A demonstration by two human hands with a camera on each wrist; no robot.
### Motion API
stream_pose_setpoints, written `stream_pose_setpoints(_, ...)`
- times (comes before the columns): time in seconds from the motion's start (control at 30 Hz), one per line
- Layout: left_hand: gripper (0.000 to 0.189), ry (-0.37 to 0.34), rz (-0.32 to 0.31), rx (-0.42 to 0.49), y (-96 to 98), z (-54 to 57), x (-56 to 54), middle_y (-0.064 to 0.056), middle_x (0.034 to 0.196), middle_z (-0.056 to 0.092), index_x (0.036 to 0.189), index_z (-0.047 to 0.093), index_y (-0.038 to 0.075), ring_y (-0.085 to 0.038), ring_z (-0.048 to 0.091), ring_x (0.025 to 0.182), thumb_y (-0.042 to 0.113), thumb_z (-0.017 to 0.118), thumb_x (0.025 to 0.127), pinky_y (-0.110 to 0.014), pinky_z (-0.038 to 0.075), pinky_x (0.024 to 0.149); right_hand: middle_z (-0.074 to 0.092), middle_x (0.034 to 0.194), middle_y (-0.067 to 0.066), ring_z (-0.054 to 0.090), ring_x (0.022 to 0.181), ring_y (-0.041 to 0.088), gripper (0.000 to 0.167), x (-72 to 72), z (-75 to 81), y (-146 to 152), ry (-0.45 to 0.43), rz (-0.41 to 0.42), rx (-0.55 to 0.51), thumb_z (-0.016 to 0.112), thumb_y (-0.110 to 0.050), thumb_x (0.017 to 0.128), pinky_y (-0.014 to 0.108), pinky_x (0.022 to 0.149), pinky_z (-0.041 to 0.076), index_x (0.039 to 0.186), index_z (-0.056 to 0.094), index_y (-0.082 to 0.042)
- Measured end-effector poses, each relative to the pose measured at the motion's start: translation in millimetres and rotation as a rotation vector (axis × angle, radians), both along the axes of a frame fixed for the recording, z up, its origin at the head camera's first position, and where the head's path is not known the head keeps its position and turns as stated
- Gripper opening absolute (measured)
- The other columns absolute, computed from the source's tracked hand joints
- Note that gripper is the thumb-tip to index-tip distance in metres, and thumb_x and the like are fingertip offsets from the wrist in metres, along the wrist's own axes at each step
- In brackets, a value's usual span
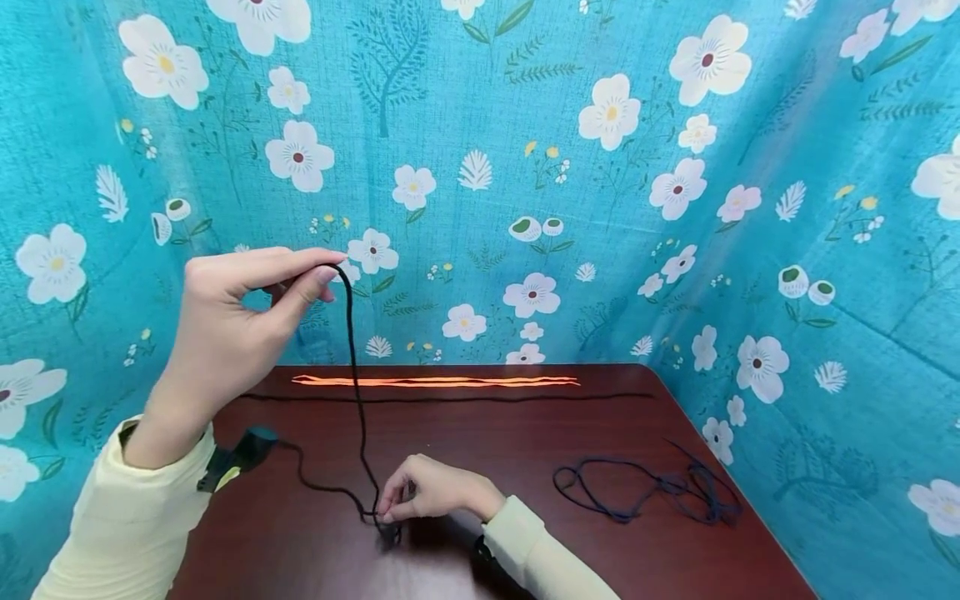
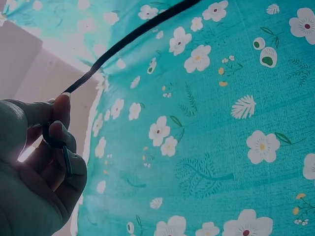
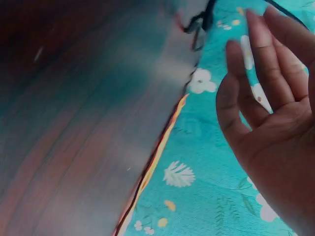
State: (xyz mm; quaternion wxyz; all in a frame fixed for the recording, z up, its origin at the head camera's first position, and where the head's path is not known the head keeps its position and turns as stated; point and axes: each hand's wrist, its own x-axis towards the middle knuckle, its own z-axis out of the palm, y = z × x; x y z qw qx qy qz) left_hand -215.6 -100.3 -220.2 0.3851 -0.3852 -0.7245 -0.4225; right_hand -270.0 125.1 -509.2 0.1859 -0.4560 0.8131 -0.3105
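Observation:
Raised at the left, my left hand (image 1: 236, 321) pinches a thin black cord (image 1: 356, 367) between thumb and fingertips. The cord drops from there to the tabletop. In the left wrist view, a short dark length of the cord (image 2: 68, 160) also shows below the pinch, against the curled fingers. Low over the table, my right hand (image 1: 435, 490) holds the cord's lower part at its thumb and fingertips. Just below those fingertips lies a small dark bunch of cord (image 1: 388, 533), blurred. Another stretch of cord (image 1: 322, 486) runs left from it toward my left sleeve.
On the dark reddish table (image 1: 480, 433), an orange cord (image 1: 450, 382) lies folded along the back edge. In front of it stretches a straight dark cord (image 1: 487, 400). A loosely tangled navy cord (image 1: 622, 508) sits at the right. A blue flowered curtain (image 1: 480, 167) hangs behind.

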Motion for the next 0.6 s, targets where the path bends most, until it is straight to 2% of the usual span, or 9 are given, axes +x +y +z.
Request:
stream_pose_setpoints(0.07, 0.023, -0.021, 0.018, 0.003, -3.1, -0.1, 0.7, -0.005, 0.078, 0.073, 0.107, 0.08, 0.003, -0.003, 0.062, 0.069, -0.008, 0.072, 0.089, -0.019, 0.044, 0.063, 0.073, 0.092, -0.01, 0.061, 0.079, -0.009, 0.008, 4.9, 3.9, -2, -0.013, 0.016, -0.027, 0.07, -0.013, 0.097, 0.017, 0.074, 0.055, 0.103, 0.076, -0.011)
stream_pose_setpoints(0.1, 0.022, -0.024, 0.019, 0.019, -3.7, -0.7, 1.2, -0.004, 0.078, 0.073, 0.107, 0.08, 0.004, -0.003, 0.062, 0.068, -0.007, 0.071, 0.09, -0.019, 0.043, 0.062, 0.074, 0.099, -0.008, 0.063, 0.084, -0.007, 0.013, 7.8, 6.3, -3, -0.018, 0.025, -0.03, 0.07, -0.013, 0.097, 0.017, 0.077, 0.055, 0.11, 0.074, -0.01)
stream_pose_setpoints(0.23, 0.021, -0.031, 0.026, 0.038, -6.2, -1.6, 2.4, -0.002, 0.078, 0.074, 0.107, 0.08, 0.005, -0.003, 0.063, 0.069, -0.006, 0.07, 0.091, -0.019, 0.044, 0.063, 0.063, 0.135, 0.001, 0.06, 0.114, 0.002, 0.057, 19.9, 14.9, -15, -0.041, 0.068, -0.01, 0.073, -0.016, 0.093, 0.018, 0.093, 0.05, 0.145, 0.051, -0.011)
stream_pose_setpoints(0.3, 0.022, -0.029, 0.026, 0.048, -7.2, -2.0, 2.6, 0.0, 0.078, 0.074, 0.106, 0.08, 0.006, -0.003, 0.063, 0.069, -0.006, 0.071, 0.091, -0.019, 0.044, 0.063, 0.06, 0.142, 0.002, 0.057, 0.12, 0.001, 0.065, 26.6, 17.7, -25, -0.067, 0.096, -0.015, 0.072, -0.019, 0.094, 0.018, 0.098, 0.048, 0.152, 0.043, -0.012)
stream_pose_setpoints(0.37, 0.021, -0.025, 0.028, 0.058, -8.9, -2.7, 2.0, 0.002, 0.078, 0.073, 0.106, 0.081, 0.006, -0.003, 0.064, 0.069, -0.005, 0.071, 0.091, -0.019, 0.045, 0.065, 0.065, 0.136, 0.001, 0.058, 0.111, -0.006, 0.053, 33.5, 19.9, -37, -0.079, 0.12, -0.031, 0.068, -0.02, 0.099, 0.016, 0.093, 0.049, 0.147, 0.049, -0.01)
stream_pose_setpoints(0.47, 0.02, -0.013, 0.04, 0.091, -13.5, -4.5, 0.7, 0.009, 0.079, 0.072, 0.105, 0.081, 0.006, -0.001, 0.064, 0.067, -0.005, 0.072, 0.09, -0.018, 0.044, 0.063, 0.075, 0.11, 0.002, 0.059, 0.088, -0.013, 0.029, 40.7, 20.9, -48, -0.085, 0.125, -0.067, 0.057, -0.018, 0.106, 0.012, 0.079, 0.052, 0.13, 0.065, -0.005)
stream_pose_setpoints(0.53, 0.019, -0.004, 0.052, 0.109, -19.0, -6.1, -0.9, 0.012, 0.08, 0.072, 0.104, 0.081, 0.005, 0.0, 0.064, 0.067, -0.005, 0.072, 0.09, -0.018, 0.042, 0.062, 0.077, 0.097, 0.0, 0.054, 0.073, -0.012, 0.026, 41.7, 20.4, -47, -0.051, 0.105, -0.066, 0.051, -0.016, 0.108, 0.011, 0.068, 0.051, 0.121, 0.071, -0.004)
stream_pose_setpoints(0.6, 0.019, -0.006, 0.077, 0.125, -27.0, -9.2, -2.4, 0.016, 0.081, 0.071, 0.105, 0.08, 0.003, 0.001, 0.064, 0.068, -0.006, 0.072, 0.09, -0.018, 0.039, 0.059, 0.077, 0.092, -0.001, 0.055, 0.071, -0.013, 0.029, 40.1, 19.6, -39, -0.026, 0.064, -0.053, 0.046, -0.013, 0.109, 0.01, 0.067, 0.049, 0.12, 0.071, -0.003)
